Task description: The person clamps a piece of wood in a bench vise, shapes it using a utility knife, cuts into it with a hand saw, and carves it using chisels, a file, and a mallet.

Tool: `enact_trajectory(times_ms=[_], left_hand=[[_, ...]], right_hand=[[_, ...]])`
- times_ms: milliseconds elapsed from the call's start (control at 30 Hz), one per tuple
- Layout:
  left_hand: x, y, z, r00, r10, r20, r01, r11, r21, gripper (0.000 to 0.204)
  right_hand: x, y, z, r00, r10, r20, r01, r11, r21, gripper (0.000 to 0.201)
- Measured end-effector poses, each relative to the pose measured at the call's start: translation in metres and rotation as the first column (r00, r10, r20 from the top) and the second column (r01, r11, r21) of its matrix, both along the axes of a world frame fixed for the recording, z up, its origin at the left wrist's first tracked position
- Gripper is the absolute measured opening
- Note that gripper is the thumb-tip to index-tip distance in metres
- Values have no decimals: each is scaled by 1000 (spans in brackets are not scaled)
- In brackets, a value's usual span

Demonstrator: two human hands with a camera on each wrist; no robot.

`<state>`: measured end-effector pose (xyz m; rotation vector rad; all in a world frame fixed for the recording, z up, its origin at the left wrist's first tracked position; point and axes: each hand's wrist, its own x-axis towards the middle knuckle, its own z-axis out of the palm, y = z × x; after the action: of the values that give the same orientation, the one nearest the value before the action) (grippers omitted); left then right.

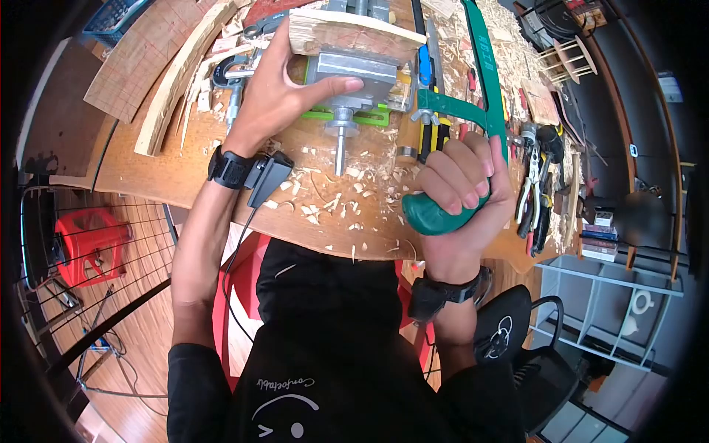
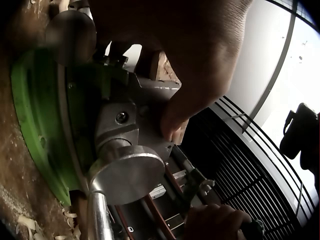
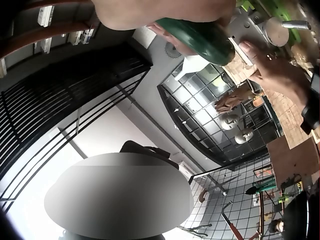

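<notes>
A metal bench vise [image 1: 358,74] on a green base [image 1: 377,116] stands on the workbench, its screw handle toward me. Set in its jaws is a pale piece of wood [image 1: 354,37]. My left hand [image 1: 273,103] grips the vise from the left, thumb lying across its near face and fingers reaching behind, partly hidden by the wood. In the left wrist view the thumb presses the vise's side. My right hand [image 1: 461,177] is wrapped round the green handle of a hacksaw [image 1: 484,66], whose frame points away from me, right of the vise.
Wood shavings [image 1: 317,210] litter the workbench [image 1: 148,177]. Pliers [image 1: 528,184] and other hand tools lie at the right. A curved wood strip [image 1: 177,81] and a flat board [image 1: 140,59] lie at the left. A red stool [image 1: 92,244] stands on the floor.
</notes>
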<state>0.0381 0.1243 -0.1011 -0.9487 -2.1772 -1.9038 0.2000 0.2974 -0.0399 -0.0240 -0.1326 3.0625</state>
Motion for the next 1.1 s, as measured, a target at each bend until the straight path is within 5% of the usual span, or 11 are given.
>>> enact_trajectory(times_ms=[200,267,533,833,1033,1100], left_hand=[[3,3,4,1000,-30,1,30,999,42,80],[9,5,7,1000,19,16,-20,998,54,79],[7,3,8,1000,26,7,-26,999,31,79],[3,2,9,970,-183,162,153,972,180,68],[6,4,14,984,-83,158,75,996,55,63],[10,11,12,986,-73,150,45,982,186,63]], right_hand=[[0,-1,0,995,-19,-97,23,999,37,36],[2,-2,2,999,-25,25,25,1000,-14,38],[7,-8,2,999,-41,22,41,999,-32,39],[4,-7,-1,998,-52,-21,52,999,-2,38],[-4,-2,0,998,-61,0,61,998,3,36],[-3,2,-1,999,-42,4,42,999,-28,36]])
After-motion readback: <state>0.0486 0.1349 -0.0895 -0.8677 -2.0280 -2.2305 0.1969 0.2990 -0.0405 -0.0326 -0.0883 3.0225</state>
